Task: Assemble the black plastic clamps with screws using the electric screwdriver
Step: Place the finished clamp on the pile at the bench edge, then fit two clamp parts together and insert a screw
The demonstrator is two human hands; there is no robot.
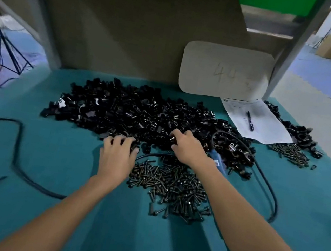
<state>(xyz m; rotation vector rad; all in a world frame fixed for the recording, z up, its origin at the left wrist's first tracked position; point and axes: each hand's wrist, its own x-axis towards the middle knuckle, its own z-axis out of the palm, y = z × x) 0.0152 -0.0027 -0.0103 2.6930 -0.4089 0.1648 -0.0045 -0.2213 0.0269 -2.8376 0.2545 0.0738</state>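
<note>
Clamps (140,112) are heaped loose across the back of the green desk (46,160), with screws (172,187) piled just in front, so that both can be reached together. At the heap's near edge the left grip (117,156) is curled round one clamp (135,147), apparently picked for assembly, while the right grip (187,148) is bent into the heap; whether anything is pinched there cannot be told. A blue tool, judged to be the screwdriver (217,161), is laid under the right wrist, its cable (268,180) looped beside it, close at hand for driving.
</note>
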